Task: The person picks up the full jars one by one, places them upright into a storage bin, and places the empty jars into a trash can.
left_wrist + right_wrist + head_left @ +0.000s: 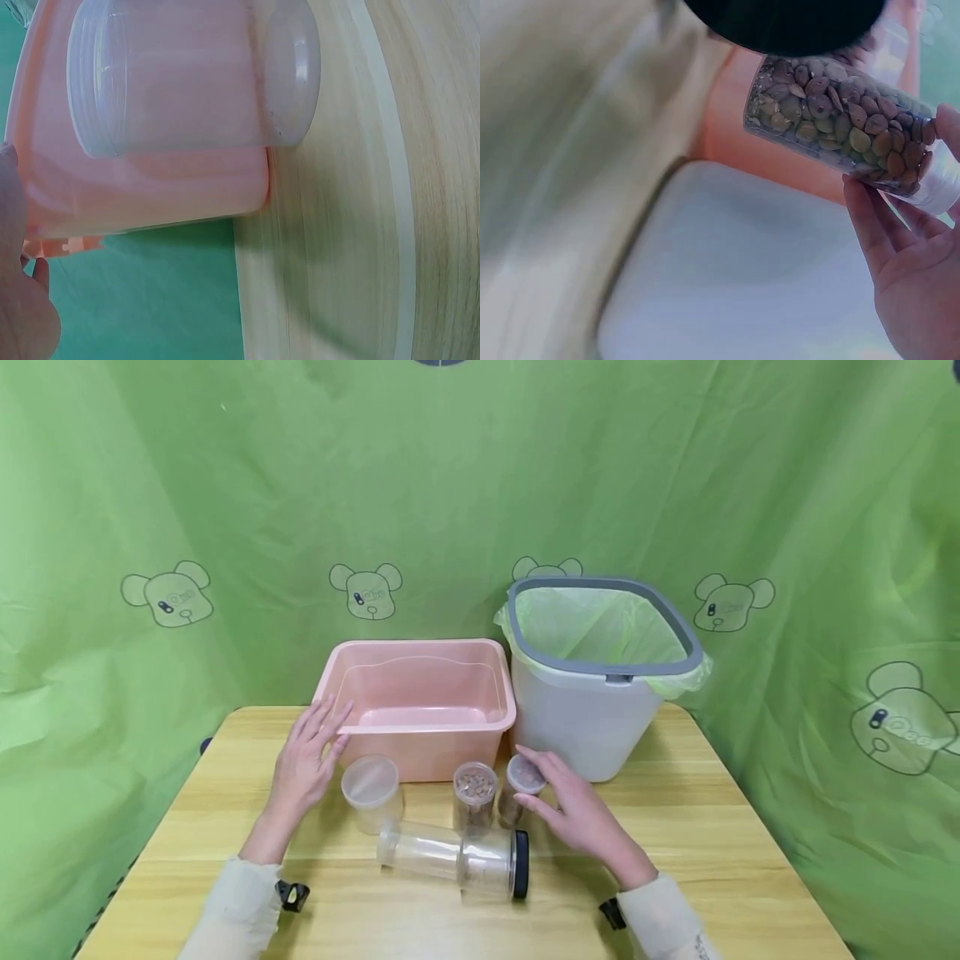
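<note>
My left hand [303, 764] rests at the left front corner of a pink plastic basin [420, 745], fingers spread over its rim. Beside that hand an empty-looking clear jar [372, 802] stands upright; it also shows large in the left wrist view [195, 82]. With thumb and fingers on opposite sides near the translucent lid, my right hand [573, 802] holds a slim clear jar [840, 124] full of flat brown seeds. Another seed-filled jar [474, 793] stands just left of it. In front lies a clear container [487, 864] with a black lid, its narrower part pointing left.
A white bin [585, 718] with a grey rim and pale green liner stands right of the basin. Everything sits on a wood-grain table [675, 860] with rounded back corners. A green curtain [450, 468] with printed bear heads hangs behind.
</note>
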{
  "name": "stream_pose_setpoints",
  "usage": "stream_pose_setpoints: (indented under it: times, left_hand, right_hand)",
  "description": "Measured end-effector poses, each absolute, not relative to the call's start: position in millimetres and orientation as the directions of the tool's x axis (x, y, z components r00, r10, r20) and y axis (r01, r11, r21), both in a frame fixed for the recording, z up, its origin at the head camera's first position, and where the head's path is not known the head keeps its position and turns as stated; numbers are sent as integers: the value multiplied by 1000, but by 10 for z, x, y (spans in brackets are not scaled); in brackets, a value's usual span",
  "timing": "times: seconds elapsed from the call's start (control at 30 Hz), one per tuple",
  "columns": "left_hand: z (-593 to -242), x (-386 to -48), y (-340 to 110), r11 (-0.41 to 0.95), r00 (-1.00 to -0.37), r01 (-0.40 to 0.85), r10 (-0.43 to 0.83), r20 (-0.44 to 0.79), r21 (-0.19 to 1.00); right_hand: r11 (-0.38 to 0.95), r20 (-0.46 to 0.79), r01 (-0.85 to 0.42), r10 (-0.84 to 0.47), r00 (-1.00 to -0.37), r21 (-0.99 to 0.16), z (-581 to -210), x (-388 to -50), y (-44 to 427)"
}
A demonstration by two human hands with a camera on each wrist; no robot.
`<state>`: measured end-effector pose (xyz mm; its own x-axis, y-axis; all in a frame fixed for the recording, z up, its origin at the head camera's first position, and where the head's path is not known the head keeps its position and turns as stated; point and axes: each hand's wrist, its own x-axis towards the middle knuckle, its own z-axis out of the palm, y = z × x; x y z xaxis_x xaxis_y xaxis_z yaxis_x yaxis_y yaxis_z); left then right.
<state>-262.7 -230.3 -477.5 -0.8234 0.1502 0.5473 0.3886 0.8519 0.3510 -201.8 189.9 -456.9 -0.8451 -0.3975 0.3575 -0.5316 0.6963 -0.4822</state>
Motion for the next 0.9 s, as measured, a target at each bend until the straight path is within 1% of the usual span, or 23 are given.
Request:
stream_pose_setpoints:
  times: [0.2, 0.5, 0.73, 0.9]
  left_hand:
    - [-4765, -2605, -2315, 849, -827, 384, 141, 544, 363]
    - [-4760, -2603, -2305, 839, -824, 390, 134, 551, 379]
    - [-4775, -2623, -2292, 837, -828, 387, 131, 545, 388]
    - [-4787, -2623, -2289, 835, -830, 386, 129, 543, 393]
  right_hand:
    - [674, 401, -561, -399, -824, -481, -4345, -2012, 1906]
    - [620, 536, -657, -411, -738, -430, -3971, -2049, 1839]
    - [598, 549, -668, -408, -729, -443, -3660, -2092, 1723]
    - [588, 562, -682, -415, -716, -435, -3520, -2161, 1618]
